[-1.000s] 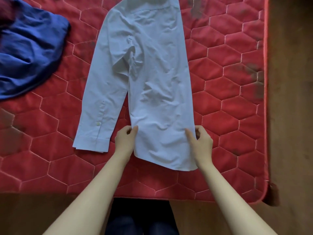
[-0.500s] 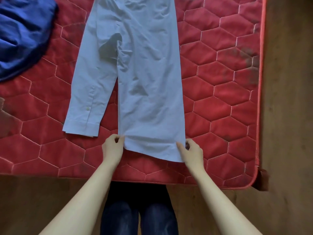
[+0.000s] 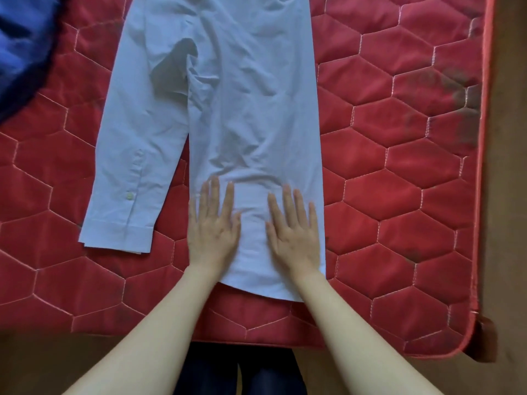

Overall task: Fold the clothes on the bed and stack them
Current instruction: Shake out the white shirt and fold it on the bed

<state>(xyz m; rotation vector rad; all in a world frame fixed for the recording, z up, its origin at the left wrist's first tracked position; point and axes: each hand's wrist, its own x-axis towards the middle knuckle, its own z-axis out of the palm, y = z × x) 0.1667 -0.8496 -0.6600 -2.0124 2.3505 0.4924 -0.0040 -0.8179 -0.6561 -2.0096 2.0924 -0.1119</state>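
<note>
Fingers [image 3: 229, 195] of both hands lie spread and flat, palms down, gripping nothing; the left hand [image 3: 213, 228] and right hand [image 3: 293, 228] press side by side on the lower part of the shirt [image 3: 251, 115], a strip of cloth showing between them. This pale blue shirt lies lengthwise on the bed [image 3: 399, 166], its collar end cut off by the top of the view, so how far it reaches cannot be told. Its right side runs in a straight folded edge; what is tucked under cannot be seen. One sleeve [image 3: 134, 172] lies out to the left, its cuff [image 3: 117, 235] flat on the quilt and a small button visible above it. The hem [image 3: 256, 289] curves just short of the near edge of the bed. A dark blue garment [image 3: 20, 47] is bunched at the upper left, mostly out of frame and blurred, well apart from the shirt. Bare red quilt stretches wide to the right of the shirt up to the bed's right edge, with a narrower patch left of the sleeve. Dark smudges mark the quilt near the right edge. Below the bed edge, dark trousers [image 3: 239, 372] show between the forearms.
</note>
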